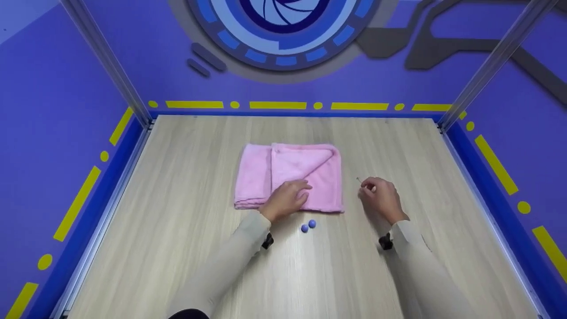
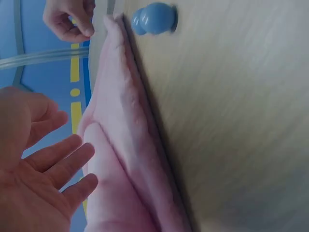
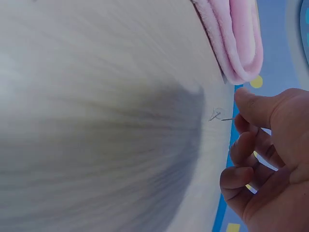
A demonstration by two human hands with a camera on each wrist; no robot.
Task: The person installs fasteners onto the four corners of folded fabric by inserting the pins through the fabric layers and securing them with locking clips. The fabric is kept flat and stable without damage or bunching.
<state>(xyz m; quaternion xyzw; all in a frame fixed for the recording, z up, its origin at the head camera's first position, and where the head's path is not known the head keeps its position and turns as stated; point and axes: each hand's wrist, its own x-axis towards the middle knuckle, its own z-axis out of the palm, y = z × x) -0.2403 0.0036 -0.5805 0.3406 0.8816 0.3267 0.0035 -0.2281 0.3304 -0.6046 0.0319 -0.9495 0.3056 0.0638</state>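
Observation:
A folded pink fleece blanket (image 1: pixel 254 173) lies mid-table, with one corner of its top layer turned back diagonally. Over its front part is my left hand (image 1: pixel 285 200), fingers loosely spread and holding nothing; whether they touch the fleece I cannot tell. To the right of the blanket, my right hand (image 1: pixel 381 199) pinches a thin metal pin-like piece (image 3: pixel 227 119) between thumb and forefinger. At its far end a small, clear, roundish part (image 3: pixel 218 114) shows; its exact kind is too small to make out. Two glossy blue balls (image 1: pixel 312 223) sit side by side in front of the blanket.
The light wood-grain table (image 1: pixel 190 177) is enclosed by blue panels at the left, back and right (image 1: pixel 509 133), with yellow dashes and dots along their lower edges. Metal posts (image 1: pixel 491 66) stand at the back corners.

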